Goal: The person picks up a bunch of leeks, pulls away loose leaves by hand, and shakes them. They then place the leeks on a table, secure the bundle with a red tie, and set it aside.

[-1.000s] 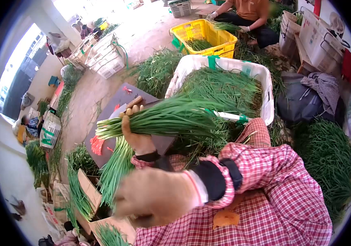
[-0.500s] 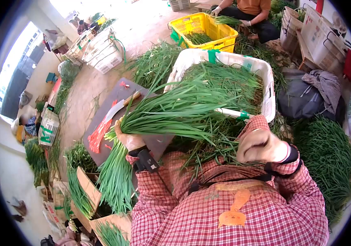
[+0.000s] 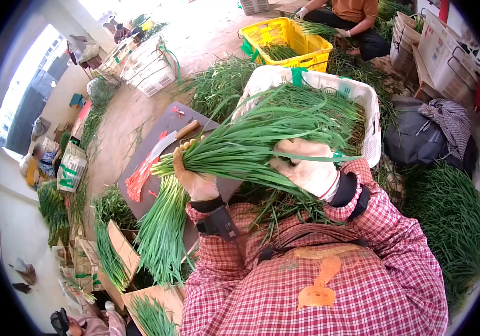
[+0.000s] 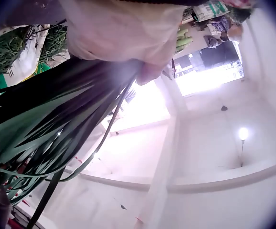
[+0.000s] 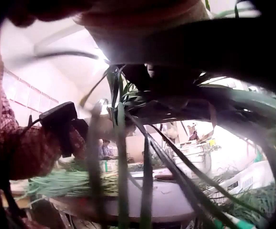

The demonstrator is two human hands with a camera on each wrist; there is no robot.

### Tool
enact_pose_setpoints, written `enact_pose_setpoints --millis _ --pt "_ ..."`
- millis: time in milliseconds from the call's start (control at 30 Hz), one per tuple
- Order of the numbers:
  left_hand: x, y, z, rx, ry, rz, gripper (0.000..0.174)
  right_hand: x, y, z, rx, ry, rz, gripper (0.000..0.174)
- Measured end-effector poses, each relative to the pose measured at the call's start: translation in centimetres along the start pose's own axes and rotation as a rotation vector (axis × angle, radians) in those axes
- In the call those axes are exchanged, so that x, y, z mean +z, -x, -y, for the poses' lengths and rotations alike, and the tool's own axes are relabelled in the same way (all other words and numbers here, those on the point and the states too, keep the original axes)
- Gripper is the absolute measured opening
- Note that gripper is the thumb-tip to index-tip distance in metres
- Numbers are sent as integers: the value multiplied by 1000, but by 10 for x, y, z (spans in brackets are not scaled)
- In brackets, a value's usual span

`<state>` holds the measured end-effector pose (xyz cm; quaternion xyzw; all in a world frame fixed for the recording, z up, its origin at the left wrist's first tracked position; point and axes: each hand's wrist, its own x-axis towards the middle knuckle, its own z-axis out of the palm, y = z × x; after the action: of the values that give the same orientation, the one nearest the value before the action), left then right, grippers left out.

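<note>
Chive bundle (image 3: 240, 148): located in front of your torso, raised above the near part of the worktop (image 3: 164, 124), pale stem ends to the left and green leaves fanning right toward the white crate (image 3: 371, 115).

Left hand (image 3: 196, 182): your fingers are curled round the bundle just behind the stem ends. The left wrist view shows the leaves spreading away from this hand.

Right hand (image 3: 310, 169): positioned against the leaves, farther along the bundle. Leaves cover part of the hand, and you cannot tell how far its fingers are closed.

Adjacent items: the knife (image 3: 161, 145) lies on the worktop, its wooden handle near your left fingertips. Red ties (image 3: 137, 182) lie beside the blade. A second chive bundle (image 3: 164, 243) extends from below your left hand toward you, across the worktop edge.

Surroundings: the white crate contains more chives. The yellow crate (image 3: 325, 51) stands behind it, near a seated person in an orange shirt (image 3: 355, 8) who holds chives. Loose greens (image 3: 217, 84) lie on the floor beside the white crate.
</note>
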<state>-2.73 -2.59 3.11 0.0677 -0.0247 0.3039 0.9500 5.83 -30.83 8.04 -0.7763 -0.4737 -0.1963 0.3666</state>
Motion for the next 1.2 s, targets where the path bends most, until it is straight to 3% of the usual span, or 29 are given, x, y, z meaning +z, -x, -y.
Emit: enact_pose_setpoints --millis 133,500,600,633,700,767,800,867,933,1000,1067,1133,1200 --pt "0 0 0 -14 -2 10 13 -5 -3 2 -104 184 135 27" --pt "-2 5 2 58 -90 -127 12 3 -17 2 -270 40 195 16" --pt "-16 -6 -20 20 -53 -137 14 -27 -16 9 407 -1037 443 10" --pt "-18 -7 -29 37 -83 -168 17 -31 -7 5 165 -987 464 11" --pt "-34 -15 -51 117 -163 -142 19 -52 15 10 55 -1043 686 20" --pt "-36 -19 -54 187 -264 -181 24 -76 32 14 45 -875 907 24" --pt "-39 -21 -57 193 -286 -188 25 -85 38 5 -131 -869 813 26" --pt "-49 -27 -68 205 -329 -199 28 -106 47 -16 -9 -822 739 22" --pt "-40 -23 -61 177 -329 -161 32 -127 48 -26 267 -853 358 17" --pt "-40 -22 -57 172 -328 -130 32 -148 22 -22 614 -848 206 16" --pt "-30 -17 -49 162 -328 -127 32 -141 0 -25 422 -547 146 15" --pt "-19 -11 -42 155 -316 -118 31 -135 -25 -9 255 -122 204 27" --pt "-11 -5 -38 137 -338 -115 28 -110 -35 -5 13 138 114 35"
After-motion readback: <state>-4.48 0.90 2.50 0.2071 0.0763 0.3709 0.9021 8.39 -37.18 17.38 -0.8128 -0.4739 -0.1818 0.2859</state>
